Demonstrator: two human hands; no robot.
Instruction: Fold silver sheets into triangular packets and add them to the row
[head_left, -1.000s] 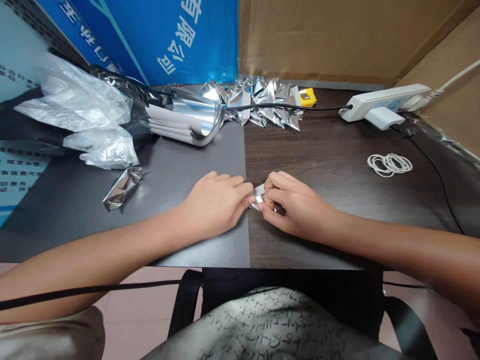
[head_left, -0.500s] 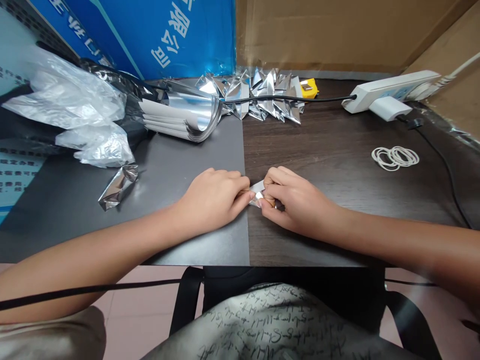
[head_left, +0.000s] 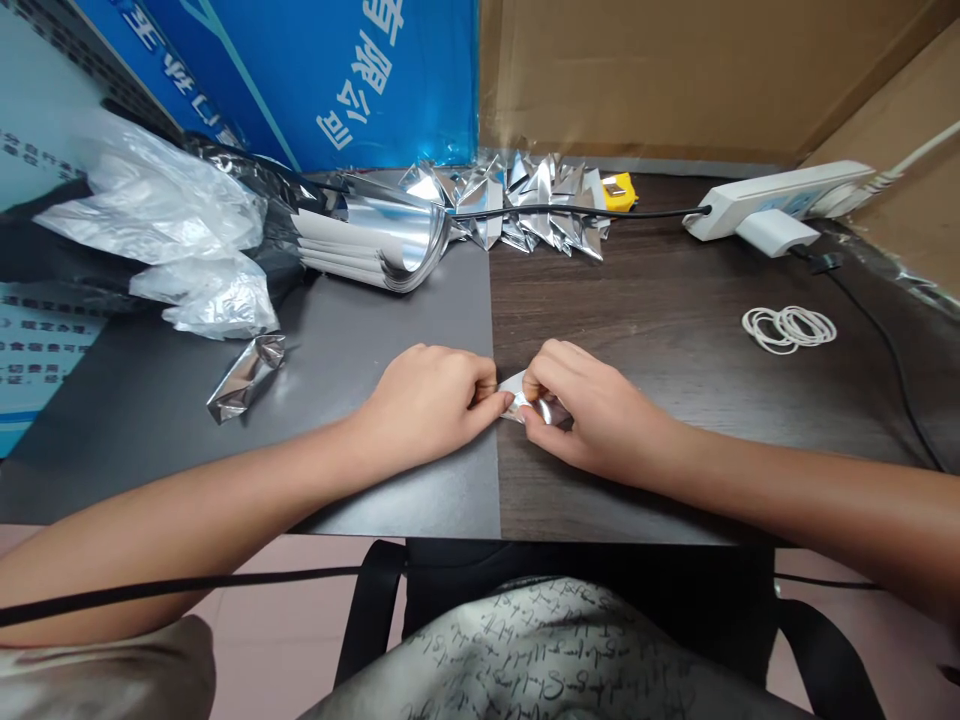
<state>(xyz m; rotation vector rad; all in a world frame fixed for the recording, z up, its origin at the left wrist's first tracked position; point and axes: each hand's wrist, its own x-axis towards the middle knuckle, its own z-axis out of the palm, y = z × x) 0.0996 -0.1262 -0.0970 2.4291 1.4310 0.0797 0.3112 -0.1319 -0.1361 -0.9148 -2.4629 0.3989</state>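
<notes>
Between my two hands, low over the dark desk, is a small piece of silver foil (head_left: 513, 386) with a pale whitish face. My left hand (head_left: 439, 400) pinches its left end, thumb on top and fingers curled. The right end is gripped by my right hand (head_left: 581, 400), its thumb and forefinger closed on the foil. Much of the piece is hidden by my fingers, so its full shape cannot be made out. To the left lies a folded silver foil packet (head_left: 247, 378), apart from both hands.
At the back are a curled stack of foil sheets (head_left: 352, 247), a heap of folded foil pieces (head_left: 551, 205) and a yellow object (head_left: 619, 192). A plastic bag (head_left: 202, 240) sits left. White rubber bands (head_left: 789, 330) and a power strip (head_left: 784, 195) with cables are on the right.
The view has tilted slightly, so the things on the desk sit a little lower. My right thumb and forefinger have shifted on the foil; both hands still hold it.
</notes>
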